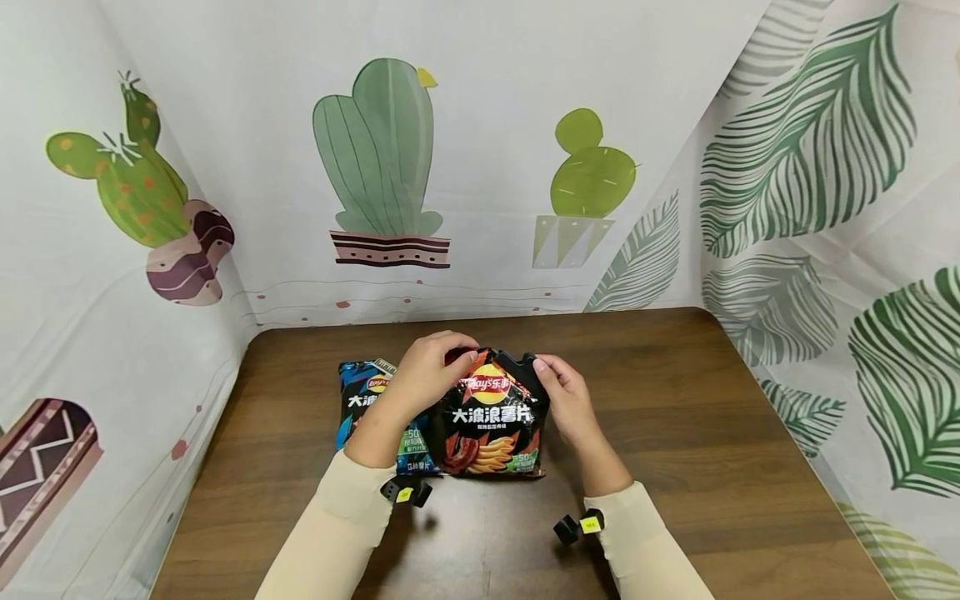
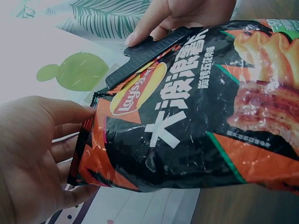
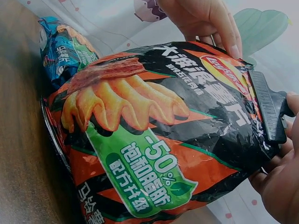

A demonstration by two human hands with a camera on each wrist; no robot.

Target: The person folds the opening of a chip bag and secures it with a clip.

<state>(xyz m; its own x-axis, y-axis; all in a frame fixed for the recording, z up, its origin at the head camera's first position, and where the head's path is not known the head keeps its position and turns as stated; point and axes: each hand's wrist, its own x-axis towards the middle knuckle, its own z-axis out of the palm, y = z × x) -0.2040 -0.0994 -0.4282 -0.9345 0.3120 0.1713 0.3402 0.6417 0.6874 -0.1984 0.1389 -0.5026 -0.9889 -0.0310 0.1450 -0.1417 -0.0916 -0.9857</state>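
A black and orange Lay's chip bag (image 1: 491,425) stands on its lower edge on the table, front toward me. My left hand (image 1: 427,375) pinches its top left corner; in the left wrist view, the thumb (image 2: 77,111) lies on the near face and the fingers go behind. Over the right part of the top edge sits a black bag clip (image 3: 267,107), slanted down toward the corner. My right hand (image 1: 566,398) grips the clip and that corner, thumb against the clip's tab. A blue chip bag (image 1: 356,425) is to the left, partly hidden by my left forearm.
The light-coloured clip (image 1: 385,367) shows at the blue bag's top. Brown wood table (image 1: 660,417) extends around both bags. A white cloth (image 1: 487,167) printed with cacti and leaves hangs behind the table and along its sides.
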